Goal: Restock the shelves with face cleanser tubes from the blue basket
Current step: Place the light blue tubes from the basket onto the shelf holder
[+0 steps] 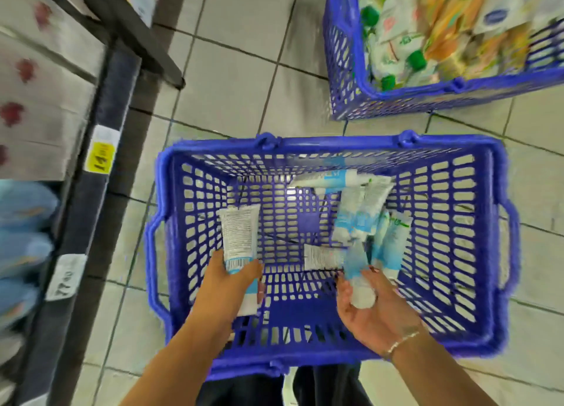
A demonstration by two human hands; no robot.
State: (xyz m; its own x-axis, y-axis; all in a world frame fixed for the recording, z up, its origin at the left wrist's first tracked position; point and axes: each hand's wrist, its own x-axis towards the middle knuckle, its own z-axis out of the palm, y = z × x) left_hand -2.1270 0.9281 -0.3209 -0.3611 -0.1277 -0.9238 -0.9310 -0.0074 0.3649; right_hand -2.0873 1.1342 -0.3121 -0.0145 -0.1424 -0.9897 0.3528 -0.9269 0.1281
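Face cleanser tubes lie in the blue basket; both hands, left and right, each grip one.

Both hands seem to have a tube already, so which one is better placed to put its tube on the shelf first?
Probably the left hand. It grips a white tube already raised at the basket's left side, nearest the shelves. The right hand holds its tube lower, among the tubes in the basket, farther from them.

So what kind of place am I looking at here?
Most likely a shop aisle: yellow shelf price tag on dark metal shelving, two blue plastic baskets, near and far, holding tubes and packaged goods.
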